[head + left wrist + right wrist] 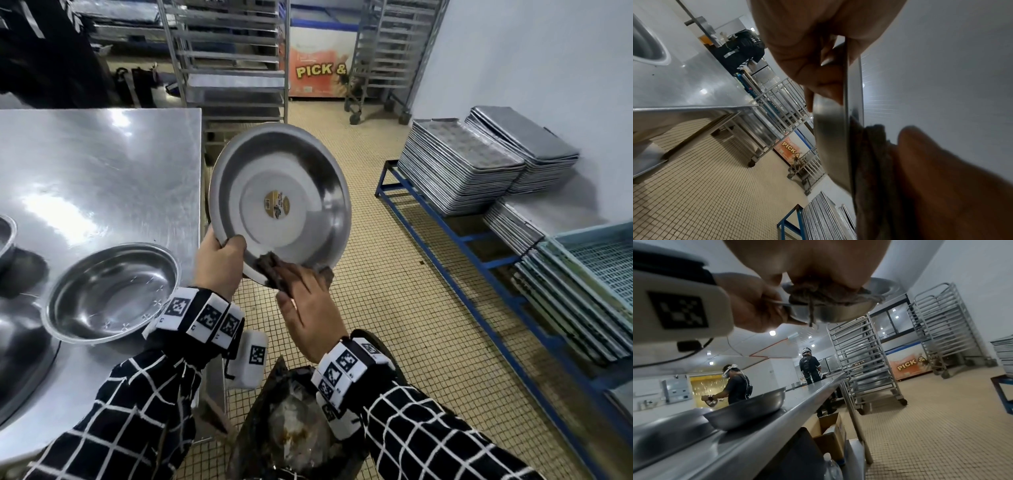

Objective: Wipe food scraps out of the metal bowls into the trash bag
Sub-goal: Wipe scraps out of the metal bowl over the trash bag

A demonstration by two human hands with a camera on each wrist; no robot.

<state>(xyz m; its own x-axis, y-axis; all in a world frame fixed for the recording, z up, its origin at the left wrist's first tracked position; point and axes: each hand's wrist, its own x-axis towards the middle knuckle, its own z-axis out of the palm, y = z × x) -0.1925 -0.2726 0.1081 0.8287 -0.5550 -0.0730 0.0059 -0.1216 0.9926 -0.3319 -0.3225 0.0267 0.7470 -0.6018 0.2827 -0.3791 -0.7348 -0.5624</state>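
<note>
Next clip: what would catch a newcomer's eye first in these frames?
The tilted metal bowl held up at centre frame over the trash bag, a round sticker on its base. The left hand grips its lower rim while the right hand presses a dark cloth against that rim. Another bowl sits on the steel table at left.

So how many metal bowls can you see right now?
3 at least: one round steel bowl tilted in the left hand, one on the steel table, one cut off at the frame's left edge.
</note>
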